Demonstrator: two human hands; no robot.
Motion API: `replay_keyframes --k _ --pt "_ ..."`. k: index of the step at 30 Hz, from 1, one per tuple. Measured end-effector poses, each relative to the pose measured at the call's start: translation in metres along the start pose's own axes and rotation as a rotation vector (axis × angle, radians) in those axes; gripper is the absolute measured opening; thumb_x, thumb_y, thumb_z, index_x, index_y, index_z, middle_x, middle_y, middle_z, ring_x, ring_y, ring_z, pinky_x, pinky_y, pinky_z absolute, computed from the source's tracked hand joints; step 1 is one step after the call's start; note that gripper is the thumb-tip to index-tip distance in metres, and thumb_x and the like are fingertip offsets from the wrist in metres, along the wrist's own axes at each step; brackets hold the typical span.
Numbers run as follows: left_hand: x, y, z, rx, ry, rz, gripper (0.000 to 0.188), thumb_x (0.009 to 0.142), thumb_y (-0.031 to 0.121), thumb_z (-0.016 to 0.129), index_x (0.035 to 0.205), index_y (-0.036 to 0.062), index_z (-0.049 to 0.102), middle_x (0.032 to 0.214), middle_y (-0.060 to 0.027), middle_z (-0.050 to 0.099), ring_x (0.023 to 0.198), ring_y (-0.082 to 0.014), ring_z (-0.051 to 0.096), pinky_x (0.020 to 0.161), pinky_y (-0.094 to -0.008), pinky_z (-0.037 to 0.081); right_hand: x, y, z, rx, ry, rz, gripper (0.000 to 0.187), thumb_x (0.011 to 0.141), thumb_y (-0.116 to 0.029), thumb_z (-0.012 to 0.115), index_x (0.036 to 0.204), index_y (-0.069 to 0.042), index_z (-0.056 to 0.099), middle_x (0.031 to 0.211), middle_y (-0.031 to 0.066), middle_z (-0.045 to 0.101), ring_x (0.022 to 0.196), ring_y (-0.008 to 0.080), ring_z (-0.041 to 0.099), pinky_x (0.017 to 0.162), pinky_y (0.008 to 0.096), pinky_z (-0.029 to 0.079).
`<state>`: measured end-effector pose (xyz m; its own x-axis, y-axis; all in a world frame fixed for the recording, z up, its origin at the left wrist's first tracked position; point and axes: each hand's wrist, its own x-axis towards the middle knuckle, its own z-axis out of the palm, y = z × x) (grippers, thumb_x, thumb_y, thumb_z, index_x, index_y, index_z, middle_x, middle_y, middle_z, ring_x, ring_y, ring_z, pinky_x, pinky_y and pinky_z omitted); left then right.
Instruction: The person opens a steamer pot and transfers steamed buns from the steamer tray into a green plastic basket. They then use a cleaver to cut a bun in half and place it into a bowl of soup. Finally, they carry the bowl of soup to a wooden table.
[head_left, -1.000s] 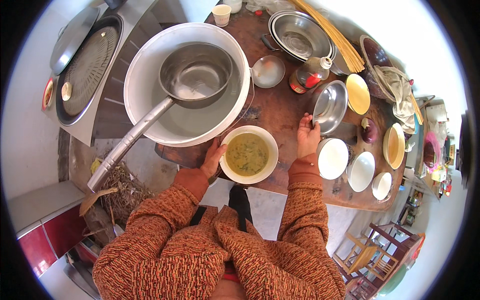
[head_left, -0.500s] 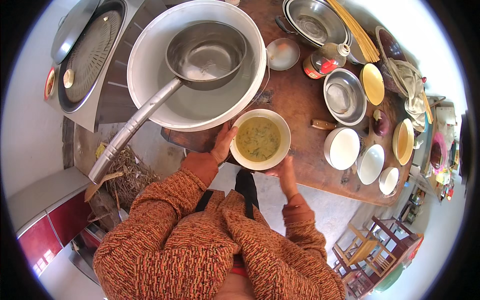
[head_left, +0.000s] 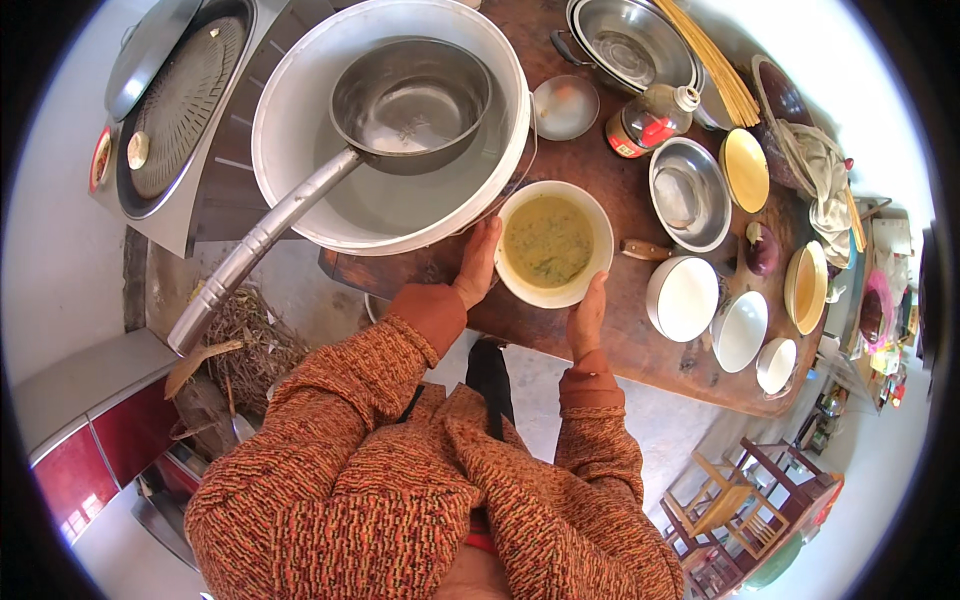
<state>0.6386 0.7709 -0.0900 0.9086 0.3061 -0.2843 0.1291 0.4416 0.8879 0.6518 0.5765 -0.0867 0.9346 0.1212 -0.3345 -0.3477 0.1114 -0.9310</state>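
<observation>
A white bowl [head_left: 553,298] of yellowish-green soup with green bits in it is over the front edge of the wooden table, just right of the big white bucket. My left hand [head_left: 478,264] presses against its left side. At its lower right rim, my right hand [head_left: 587,318] grips it with the thumb up near the rim. The bowl is level. Whether its base touches the tabletop cannot be seen. Across the white bucket [head_left: 268,150], which has water in it, lies a long-handled metal ladle [head_left: 410,100].
Right of the bowl are a knife handle [head_left: 646,249], white bowls [head_left: 682,298], a metal basin [head_left: 690,194], an eggplant [head_left: 762,250] and a sauce bottle [head_left: 650,120]. A small dish [head_left: 566,106] lies behind. A stove pan [head_left: 190,110] stands far left; wooden chairs [head_left: 720,495] stand lower right.
Both hands have moved the soup bowl forward and to the right, farther over the table. My right hand now shows more beside the bowl instead of partly beneath it.
</observation>
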Motion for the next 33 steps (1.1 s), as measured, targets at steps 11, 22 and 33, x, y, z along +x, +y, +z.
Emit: replay_keyframes --k 11,22,33 --pt "0.026 0.034 0.041 0.172 -0.066 0.029 0.066 0.098 0.047 0.028 0.141 -0.0026 0.023 0.143 -0.0144 0.030 0.133 -0.0212 0.027 0.109 -0.0311 0.019 0.044 -0.027 0.005 0.138 0.096 -0.033 0.071 0.094 -0.059 0.026 0.129 0.000 0.043 0.124 0.0101 0.052 0.111 0.0201 0.051 0.095 0.0319 0.040" --pt "0.013 0.007 0.017 0.236 0.165 -0.066 0.049 0.092 0.035 0.052 0.124 -0.0019 0.050 0.118 -0.0138 0.057 0.109 -0.0197 0.052 0.096 -0.0314 0.038 0.062 -0.056 0.024 0.378 0.237 0.020 0.075 0.093 -0.061 0.025 0.131 0.001 0.042 0.131 0.0088 0.047 0.119 0.0198 0.046 0.102 0.0325 0.033" --pt "-0.096 0.053 -0.049 -0.149 -0.126 -0.408 0.047 0.093 0.026 0.053 0.131 0.0033 0.039 0.114 -0.0041 0.056 0.098 -0.0119 0.055 0.084 -0.0276 0.046 -0.063 -0.014 0.047 0.024 -0.179 0.245 0.062 0.089 -0.030 0.057 0.142 -0.009 0.031 0.118 0.0060 0.046 0.111 0.0204 0.046 0.088 0.0344 0.044"
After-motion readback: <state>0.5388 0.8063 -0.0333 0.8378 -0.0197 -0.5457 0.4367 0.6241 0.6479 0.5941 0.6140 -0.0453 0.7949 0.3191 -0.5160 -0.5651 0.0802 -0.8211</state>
